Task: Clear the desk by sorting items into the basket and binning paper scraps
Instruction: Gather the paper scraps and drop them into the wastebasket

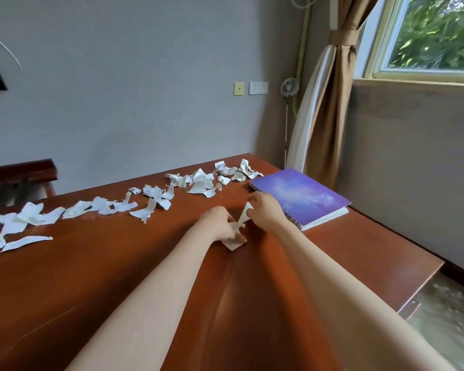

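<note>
pinching one paper scrap (235,243) — left hand (220,223) and right hand (265,212) both, other scraps (198,183) strewn on desk (105,277)

home room, wooden desk (118,277), curtained window (437,36)

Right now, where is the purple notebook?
In the head view, the purple notebook lies at the far right of the desk, just beyond the right hand, beside the paper scraps.

Torn white paper scraps (200,183) lie in a ragged band stretching left from the notebook (303,195). Purple and spiral-bound, it lies closed and flat.
</note>
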The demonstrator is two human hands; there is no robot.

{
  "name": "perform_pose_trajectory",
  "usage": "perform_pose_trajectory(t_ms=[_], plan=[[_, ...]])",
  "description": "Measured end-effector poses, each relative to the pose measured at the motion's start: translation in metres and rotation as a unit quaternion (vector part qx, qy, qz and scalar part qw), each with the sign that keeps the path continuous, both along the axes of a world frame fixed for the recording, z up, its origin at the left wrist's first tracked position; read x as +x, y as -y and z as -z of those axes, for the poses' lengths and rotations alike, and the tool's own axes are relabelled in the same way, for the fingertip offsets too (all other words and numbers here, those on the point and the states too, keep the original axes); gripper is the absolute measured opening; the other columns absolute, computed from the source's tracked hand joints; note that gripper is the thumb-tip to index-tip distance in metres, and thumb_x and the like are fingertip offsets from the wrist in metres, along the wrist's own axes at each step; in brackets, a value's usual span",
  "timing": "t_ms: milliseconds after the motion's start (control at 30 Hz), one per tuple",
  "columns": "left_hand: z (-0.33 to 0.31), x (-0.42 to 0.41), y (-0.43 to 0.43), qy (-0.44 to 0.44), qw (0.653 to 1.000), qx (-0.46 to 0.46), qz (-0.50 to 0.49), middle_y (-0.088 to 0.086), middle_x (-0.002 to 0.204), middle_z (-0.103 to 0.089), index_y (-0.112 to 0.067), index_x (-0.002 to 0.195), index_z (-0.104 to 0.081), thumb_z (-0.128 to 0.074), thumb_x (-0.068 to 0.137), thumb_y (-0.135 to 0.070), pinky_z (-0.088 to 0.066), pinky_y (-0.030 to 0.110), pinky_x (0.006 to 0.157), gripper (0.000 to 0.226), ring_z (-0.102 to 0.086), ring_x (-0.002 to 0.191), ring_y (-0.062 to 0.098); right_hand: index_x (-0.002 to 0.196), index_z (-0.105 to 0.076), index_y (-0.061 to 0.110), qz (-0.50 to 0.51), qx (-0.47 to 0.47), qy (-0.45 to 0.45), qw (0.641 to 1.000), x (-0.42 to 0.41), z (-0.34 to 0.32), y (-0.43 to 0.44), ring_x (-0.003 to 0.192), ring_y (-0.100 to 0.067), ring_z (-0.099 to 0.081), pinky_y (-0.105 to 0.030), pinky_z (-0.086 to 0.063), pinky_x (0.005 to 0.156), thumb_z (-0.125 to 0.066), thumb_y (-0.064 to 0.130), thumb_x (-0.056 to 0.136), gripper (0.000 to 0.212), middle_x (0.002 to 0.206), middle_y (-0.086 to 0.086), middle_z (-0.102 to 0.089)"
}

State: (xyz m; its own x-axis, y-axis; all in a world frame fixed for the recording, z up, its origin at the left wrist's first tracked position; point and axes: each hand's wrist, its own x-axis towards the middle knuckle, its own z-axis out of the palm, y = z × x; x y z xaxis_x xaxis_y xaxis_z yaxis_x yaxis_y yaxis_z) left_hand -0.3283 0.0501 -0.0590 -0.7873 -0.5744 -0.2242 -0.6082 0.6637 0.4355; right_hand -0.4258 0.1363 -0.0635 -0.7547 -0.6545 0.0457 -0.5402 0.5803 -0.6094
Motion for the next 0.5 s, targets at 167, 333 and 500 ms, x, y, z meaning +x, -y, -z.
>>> perform_pose_trajectory(t_ms=[167,333,500], plan=[[-0.004,0.008,0.007,-0.004,1.0,0.027,-0.004,0.002,0.079,-0.057,-0.011,0.097,-0.07,-0.075,0.073,-0.048,-0.034,0.023,0.056,0.044,-0.048,0.074,0.017,0.136,-0.045,0.02,0.04,0.069,0.021,0.997,-0.002,0.001,0.013,0.132,-0.033,-0.032,-0.039,-0.032,0.105,-0.058,0.027,0.086,0.053,0.14,-0.013,-0.042],[-0.009,0.011,0.012,-0.013,1.0,0.02,-0.005,0.004,0.104,-0.061,-0.017,0.104,-0.067,-0.074,0.076,-0.041,-0.042,0.024,0.07,0.038,-0.054,0.092,0.019,0.128,-0.051,0.003,0.024,0.057,0.054,0.997,-0.001,-0.009,0.014,0.119,-0.032,-0.052,-0.037,-0.047,0.097,-0.061,0.004,0.081,0.048,0.128,-0.015,-0.056],[-0.01,0.015,0.008,-0.064,0.997,0.034,-0.018,0.002,0.124,-0.056,-0.017,0.118,-0.06,-0.073,0.08,-0.035,-0.043,0.025,0.081,0.044,-0.052,0.113,0.021,0.123,-0.057,0.002,-0.01,0.04,0.072,0.997,0.007,-0.017,0.01,0.091,-0.022,-0.057,-0.026,-0.048,0.076,-0.061,0.004,0.084,0.039,0.107,-0.014,-0.062]])
